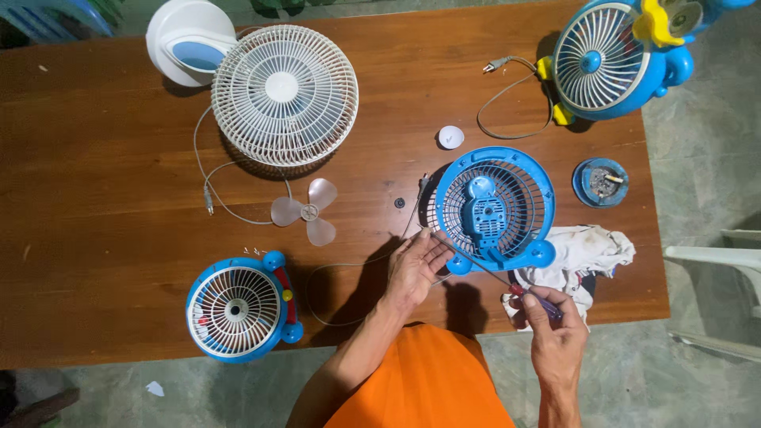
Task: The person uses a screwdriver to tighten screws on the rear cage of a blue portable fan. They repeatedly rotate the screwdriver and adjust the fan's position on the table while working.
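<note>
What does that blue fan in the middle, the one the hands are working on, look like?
The blue fan lies on the brown wooden table, its round, plastic-looking grille showing pale ribs and a blue motor housing at the centre. Two rounded feet stick out at its lower edge. The left hand touches its rim, the right hand aims a screwdriver at it, and a stained white rag lies beside it.

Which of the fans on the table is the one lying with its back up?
The blue fan next to the left hand, beside the rag. Its blue motor housing faces up; the other three fans show their front grilles.
</note>
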